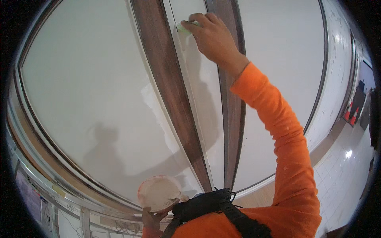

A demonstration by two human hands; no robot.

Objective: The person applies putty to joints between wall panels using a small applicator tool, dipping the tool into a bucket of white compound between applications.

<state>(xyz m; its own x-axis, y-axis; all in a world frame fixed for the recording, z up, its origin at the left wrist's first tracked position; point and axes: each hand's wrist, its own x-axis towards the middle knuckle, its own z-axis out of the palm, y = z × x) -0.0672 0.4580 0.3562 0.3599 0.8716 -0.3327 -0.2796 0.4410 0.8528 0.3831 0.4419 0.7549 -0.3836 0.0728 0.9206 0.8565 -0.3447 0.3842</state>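
My right hand [212,37], in an orange sleeve, is raised at the upper middle and grips a pale green scraper or spreader [186,28]. The tool touches the narrow white strip of wall [205,98] between two dark brown wood-look strips, near the left one [172,89]. Low in the view my left hand [153,218] holds a round bowl [159,193] with a reddish rim, coated inside with off-white paste. A whiter, uneven patch of filler [160,116] runs along the left side of the left brown strip.
Large white panels [80,74] with dark edging stand on both sides. A black strapped pouch [202,205] lies across my chest. Metal framing [84,223] and loose wires are at the lower left. Orange-and-white traffic cones [354,116] stand on the shiny tiled floor [336,166] at the far right.
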